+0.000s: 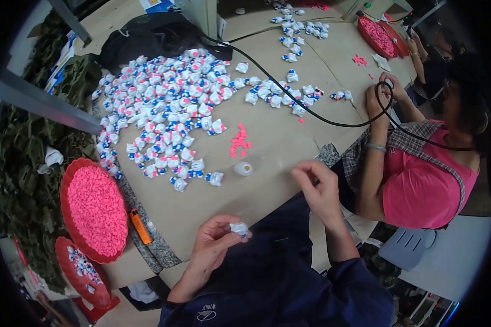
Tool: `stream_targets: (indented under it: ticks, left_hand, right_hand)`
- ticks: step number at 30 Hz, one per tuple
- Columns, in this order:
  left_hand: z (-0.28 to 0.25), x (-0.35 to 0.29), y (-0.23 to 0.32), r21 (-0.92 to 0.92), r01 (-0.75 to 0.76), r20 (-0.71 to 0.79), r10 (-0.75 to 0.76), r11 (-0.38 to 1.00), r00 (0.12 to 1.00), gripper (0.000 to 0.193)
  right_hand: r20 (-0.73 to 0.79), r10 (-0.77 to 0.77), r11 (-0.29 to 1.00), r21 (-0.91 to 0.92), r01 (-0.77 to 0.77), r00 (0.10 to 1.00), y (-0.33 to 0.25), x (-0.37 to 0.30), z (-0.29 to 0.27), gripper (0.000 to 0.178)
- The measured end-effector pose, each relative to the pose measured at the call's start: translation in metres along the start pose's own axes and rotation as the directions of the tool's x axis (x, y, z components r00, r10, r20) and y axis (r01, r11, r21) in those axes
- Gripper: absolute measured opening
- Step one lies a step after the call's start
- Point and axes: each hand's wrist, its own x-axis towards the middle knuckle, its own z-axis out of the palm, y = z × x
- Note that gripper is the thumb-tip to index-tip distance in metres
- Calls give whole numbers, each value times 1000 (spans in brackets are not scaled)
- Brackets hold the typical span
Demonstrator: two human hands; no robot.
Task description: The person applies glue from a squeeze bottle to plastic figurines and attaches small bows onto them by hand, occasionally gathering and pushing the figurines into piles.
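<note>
Your left hand [213,240] pinches a small white figurine [238,228], your right hand [319,188] hovers loosely curled and empty beside it, with a small glue bottle [243,168], pink bows [240,140] and the figurine heap [166,109] beyond both.

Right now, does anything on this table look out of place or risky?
One thing stands out: a black cable lies across the table, running through the scattered white figurines toward the co-worker's hands. An orange lighter sits at the table's edge beside the tray of pink pieces.
</note>
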Motion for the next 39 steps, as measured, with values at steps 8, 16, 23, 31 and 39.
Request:
stream_targets:
  ticks: [8,16,23,31,39]
  left_hand:
    - [31,45,-10,111,13,1,-13,994,1000,31]
    - [28,47,-8,340,-88,-125,138,936,982,31]
    - [20,33,-13,369,-88,-162,158,925,974,30]
    - [19,31,-13,344,-75,-181,144,936,973,30]
    - [23,35,-13,407,-135,-171,220,903,960,31]
  right_hand:
    - [-301,-82,944,-328,-22,950,42,82,6,11]
    - [-41,-161,986,-46,159,986,21,53,8,6]
    - [-30,-235,958,-179,226,972,29,42,15,9]
    - [74,-271,924,-258,281,960,30,52,19,11]
    - [386,-92,955,296,-29,918,1,-1,20,11]
